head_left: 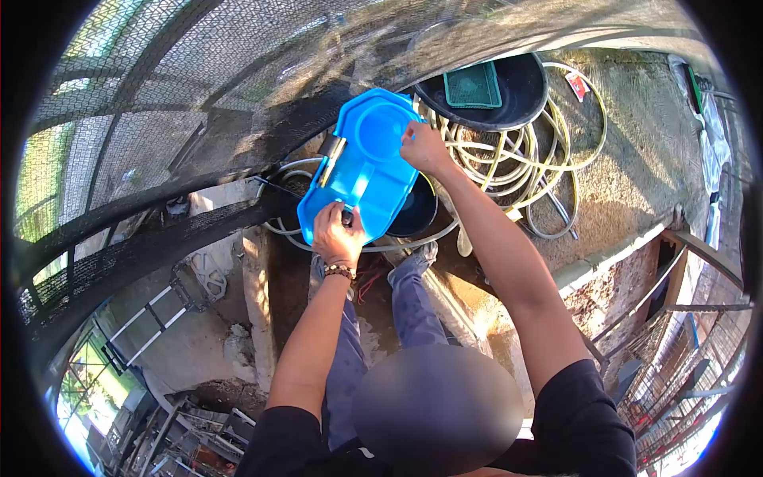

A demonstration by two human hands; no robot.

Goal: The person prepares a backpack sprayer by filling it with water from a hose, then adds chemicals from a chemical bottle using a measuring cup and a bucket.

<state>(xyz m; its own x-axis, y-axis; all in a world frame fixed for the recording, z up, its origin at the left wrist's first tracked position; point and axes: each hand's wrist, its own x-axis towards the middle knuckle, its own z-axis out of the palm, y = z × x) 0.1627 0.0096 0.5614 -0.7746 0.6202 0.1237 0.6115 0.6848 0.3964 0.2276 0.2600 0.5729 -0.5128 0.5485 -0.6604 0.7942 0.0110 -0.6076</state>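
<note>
A bright blue moulded plastic tray point(369, 171), with a round recess at its far end and a long angular outline, is tilted in front of me. My left hand point(338, 230) is closed on its near edge, thumb and fingers around a small dark spot there. At the tray's right edge is my right hand point(423, 149), its fingers curled closed over the rim area. What those fingers hold, if anything, is hidden. Part of a black bucket point(417, 211) shows below the tray, to its right.
A coiled pale hose point(517, 163) lies on the concrete floor point(636, 127). Beyond it stands a black basin point(520, 87) holding a green mesh basket point(473, 86). Dark netting point(183, 71) on a frame rises at left. A red packet point(577, 86) lies near the hose.
</note>
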